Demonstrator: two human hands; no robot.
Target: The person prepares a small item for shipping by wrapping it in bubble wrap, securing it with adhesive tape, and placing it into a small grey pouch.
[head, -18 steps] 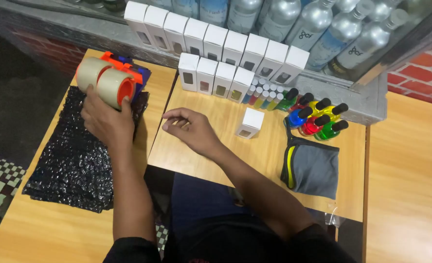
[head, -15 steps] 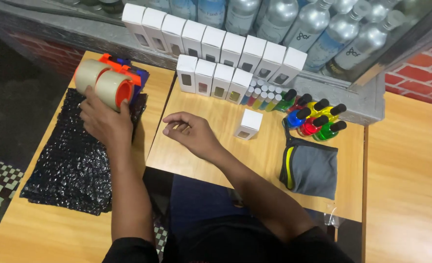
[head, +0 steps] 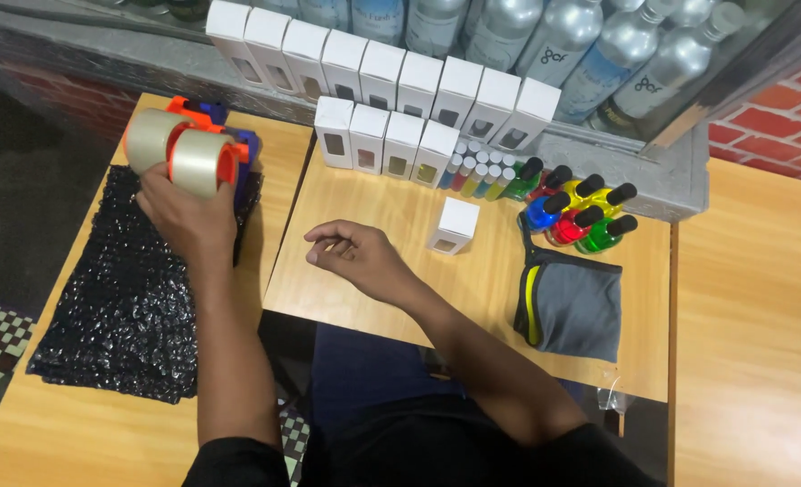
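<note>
My left hand (head: 187,216) grips a tape dispenser (head: 204,149) with an orange and blue frame and two tan tape rolls, held over the far end of a black bubble-wrap sheet (head: 121,298). My right hand (head: 357,257) rests on the wooden table (head: 373,298), fingers loosely curled and holding nothing. A single small white box (head: 454,225) stands on the table just right of that hand.
Two rows of small white boxes (head: 391,117) line the back, with thin capped vials (head: 477,171) and coloured bottles with black caps (head: 576,212) beside them. A grey pouch with a yellow stripe (head: 574,302) lies at right. Silver bottles (head: 599,45) stand behind glass.
Both hands have stayed almost still; the view has shifted slightly. The left hand still holds the tape dispenser in the same place.
</note>
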